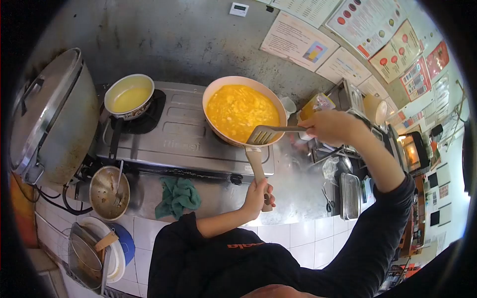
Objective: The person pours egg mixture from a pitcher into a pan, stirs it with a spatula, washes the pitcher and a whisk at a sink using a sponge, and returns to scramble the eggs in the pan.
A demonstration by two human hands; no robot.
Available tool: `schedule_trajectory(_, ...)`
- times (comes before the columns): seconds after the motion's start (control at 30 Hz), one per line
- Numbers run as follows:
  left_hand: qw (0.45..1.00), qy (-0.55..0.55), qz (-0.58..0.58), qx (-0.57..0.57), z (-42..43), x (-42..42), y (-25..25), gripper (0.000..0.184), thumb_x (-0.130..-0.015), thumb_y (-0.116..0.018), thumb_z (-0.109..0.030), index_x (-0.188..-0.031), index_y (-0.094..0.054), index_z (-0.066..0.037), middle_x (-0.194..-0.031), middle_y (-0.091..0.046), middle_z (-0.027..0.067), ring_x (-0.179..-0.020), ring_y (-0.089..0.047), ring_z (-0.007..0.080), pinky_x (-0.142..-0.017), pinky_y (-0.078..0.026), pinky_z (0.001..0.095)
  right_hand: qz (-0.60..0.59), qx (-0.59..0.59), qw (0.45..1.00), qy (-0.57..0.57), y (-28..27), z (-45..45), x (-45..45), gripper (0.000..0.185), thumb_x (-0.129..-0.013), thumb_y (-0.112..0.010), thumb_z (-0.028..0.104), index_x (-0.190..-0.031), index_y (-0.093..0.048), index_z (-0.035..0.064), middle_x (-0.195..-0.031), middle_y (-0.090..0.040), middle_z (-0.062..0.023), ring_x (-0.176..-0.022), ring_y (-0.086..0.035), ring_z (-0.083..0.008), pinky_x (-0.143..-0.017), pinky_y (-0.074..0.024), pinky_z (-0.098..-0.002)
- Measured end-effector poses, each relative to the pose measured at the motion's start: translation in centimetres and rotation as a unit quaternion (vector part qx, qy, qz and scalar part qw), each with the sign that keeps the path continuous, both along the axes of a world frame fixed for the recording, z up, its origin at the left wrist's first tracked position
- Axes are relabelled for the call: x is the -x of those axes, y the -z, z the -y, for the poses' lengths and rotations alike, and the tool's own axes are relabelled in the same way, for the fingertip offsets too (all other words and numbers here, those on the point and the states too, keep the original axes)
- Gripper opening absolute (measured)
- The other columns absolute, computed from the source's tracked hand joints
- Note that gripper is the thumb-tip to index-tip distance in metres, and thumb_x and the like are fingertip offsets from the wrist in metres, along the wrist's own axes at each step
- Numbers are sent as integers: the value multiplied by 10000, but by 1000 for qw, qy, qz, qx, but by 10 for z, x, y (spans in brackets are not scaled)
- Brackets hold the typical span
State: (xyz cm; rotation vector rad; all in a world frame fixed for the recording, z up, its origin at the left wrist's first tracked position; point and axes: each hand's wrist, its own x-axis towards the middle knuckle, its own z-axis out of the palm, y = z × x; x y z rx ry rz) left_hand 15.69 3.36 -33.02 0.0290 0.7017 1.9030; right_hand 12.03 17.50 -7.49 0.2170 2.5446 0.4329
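Note:
A frying pan (209, 102) with a pale rim stands on the right burner of the gas stove (181, 134). Yellow beaten egg (243, 109), partly set in lumps, covers its bottom. My left hand (256, 200) is wrapped round the pan's beige handle (256, 166), which points toward me. To the right of the pan, my right hand (330, 128) grips a slotted spatula (263, 134) by its handle. The spatula's blade lies over the near edge of the pan, by the egg; whether it touches the egg I cannot tell.
On the left burner sits a small saucepan (130, 102) with yellow liquid. A large lidded pot (59, 119) stands far left. Near the front edge are a metal bowl (103, 198) with a fork and a green cloth (178, 196). Scissors (328, 199) and a metal tray (350, 198) lie right.

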Motion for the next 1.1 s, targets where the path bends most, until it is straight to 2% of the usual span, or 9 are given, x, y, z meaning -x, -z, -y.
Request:
schedule_trajectory(0.07,1000,-9,2,4,1,0,-3,162,-876,-406,-274,-889,-333,-129,-681,-433,17,-445,-480,157,-416,-447,334,12,-15,1000,-10,26,-6,-11,303,-826,-469,273,-1113,-528,198,-856,-594,-125,-782,-581,-284,-694,-458,-391)
schedule_trajectory(0.27,1000,-7,2,10,1,0,-4,165,-877,-404,-280,-885,-336,-129,-674,-428,16,-446,-478,156,-420,-449,328,-126,-17,992,-2,87,-45,-10,332,-822,-459,247,-1139,-501,160,-836,-603,-131,-789,-590,-286,-664,-471,-400)
schedule_trajectory(0.33,1000,-7,0,14,1,-1,-4,165,-878,-402,-281,-885,-336,-129,-673,-428,16,-447,-478,156,-422,-450,327,-141,3,990,22,88,-53,-2,296,-792,-400,141,-1056,-534,121,-851,-606,-122,-759,-603,-282,-647,-482,-404)
schedule_trajectory(0.57,999,-6,-22,37,1,-1,-8,172,-879,-389,-280,-911,-327,-123,-673,-427,20,-459,-479,151,-431,-456,324,-205,0,978,34,128,-70,42,282,-816,-383,168,-1052,-533,125,-839,-609,-143,-732,-608,-298,-615,-491,-420)
schedule_trajectory(0.8,999,-4,-27,35,1,-1,-5,184,-879,-386,-281,-933,-327,-116,-679,-430,25,-464,-479,149,-436,-455,322,-294,21,956,19,155,-36,89,387,-809,-374,122,-1184,-449,183,-876,-594,-164,-776,-596,-308,-636,-490,-423)
schedule_trajectory(0.87,999,-3,-32,34,2,-1,-6,184,-879,-388,-281,-932,-329,-115,-680,-430,23,-464,-478,150,-440,-455,326,-291,8,957,19,146,-29,88,401,-815,-386,131,-1200,-443,226,-881,-591,-163,-797,-595,-293,-639,-491,-409)
schedule_trajectory(0.93,999,4,-30,34,2,-1,-4,184,-878,-390,-282,-932,-330,-116,-681,-431,22,-465,-478,151,-440,-454,329,-269,4,963,17,123,-39,85,380,-813,-375,138,-1176,-466,205,-879,-601,-144,-796,-599,-286,-651,-489,-406)
schedule_trajectory(1.03,999,7,-24,30,3,1,-6,185,-877,-395,-284,-930,-332,-118,-683,-431,21,-465,-478,152,-440,-452,334,-225,15,974,3,60,-42,62,368,-806,-388,151,-1147,-496,237,-930,-601,-102,-823,-591,-278,-690,-475,-400)
schedule_trajectory(1.1,999,7,-20,28,4,1,-6,186,-876,-398,-286,-929,-332,-120,-685,-431,20,-465,-478,153,-441,-451,334,-196,-14,976,-94,27,-56,41,344,-793,-441,175,-1121,-518,239,-930,-604,-83,-811,-591,-274,-687,-470,-392)
